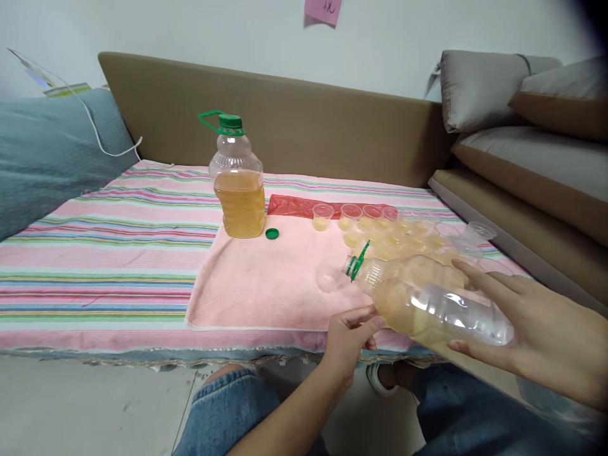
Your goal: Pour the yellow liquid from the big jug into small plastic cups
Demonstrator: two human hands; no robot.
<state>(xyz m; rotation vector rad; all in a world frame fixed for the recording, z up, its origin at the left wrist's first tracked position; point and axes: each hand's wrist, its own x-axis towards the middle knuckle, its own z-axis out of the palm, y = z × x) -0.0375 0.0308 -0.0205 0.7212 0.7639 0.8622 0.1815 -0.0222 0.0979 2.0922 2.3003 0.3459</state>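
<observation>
A large clear plastic bottle (403, 304) with pale yellow liquid lies tilted nearly flat between my hands. My right hand (527, 316) is closed around its base end, fingers on top and thumb on the near side. Beneath the bottle's shoulder, my left hand (352, 335) has its fingers curled in against the underside. The bottle's uncapped mouth, with a green ring and handle, is at a small clear plastic cup (327, 278) on the pink towel (251, 285). Several similar cups (351, 213) holding yellowish liquid stand beyond the bottle, some hidden behind it.
A second large bottle (240, 202), green-capped and partly filled, stands at the towel's back left. Beside it lies a green cap (272, 234). A red plastic bag (294, 206) stretches behind the cups. Cushions (536, 152) are stacked at right on the striped sheet (118, 253).
</observation>
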